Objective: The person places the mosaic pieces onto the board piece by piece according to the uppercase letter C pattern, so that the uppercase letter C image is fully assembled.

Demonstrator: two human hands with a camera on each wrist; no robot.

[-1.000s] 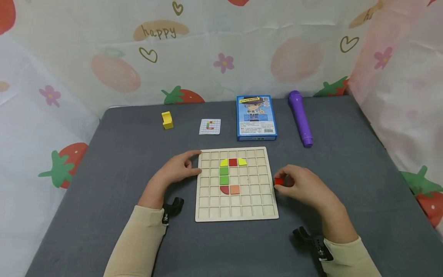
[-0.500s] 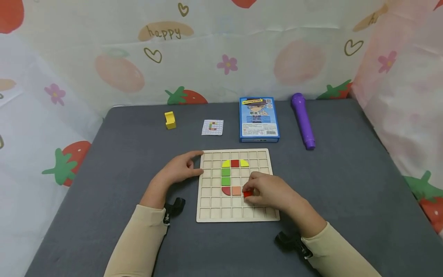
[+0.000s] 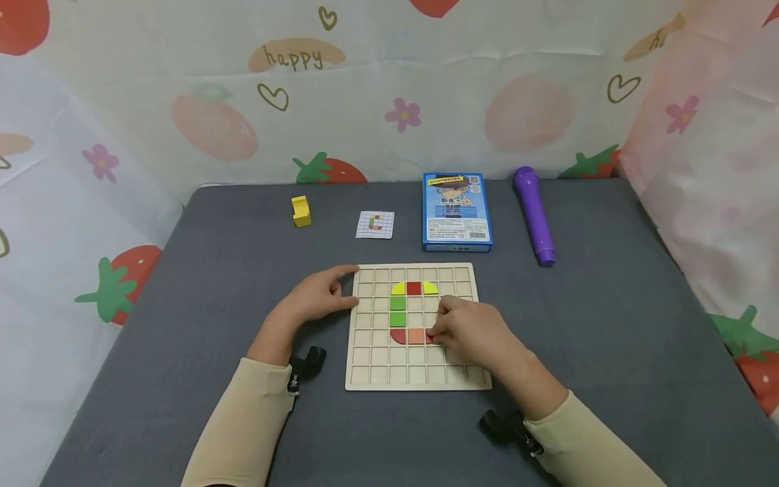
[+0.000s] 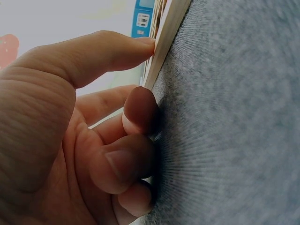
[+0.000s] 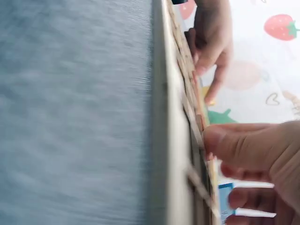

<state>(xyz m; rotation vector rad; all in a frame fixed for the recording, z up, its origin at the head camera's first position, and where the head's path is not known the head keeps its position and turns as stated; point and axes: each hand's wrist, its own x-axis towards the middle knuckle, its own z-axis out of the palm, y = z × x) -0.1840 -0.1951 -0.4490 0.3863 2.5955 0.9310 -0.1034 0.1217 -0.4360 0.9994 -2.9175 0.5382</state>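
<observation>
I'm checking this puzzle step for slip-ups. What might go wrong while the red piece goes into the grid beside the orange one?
The right hand hides most of the red piece, so it might seat askew or turned the wrong way. Its fingers sit close to the orange piece and could nudge it. The left hand only touches the wooden board at its edge, so a firm push may slide the board.
</observation>
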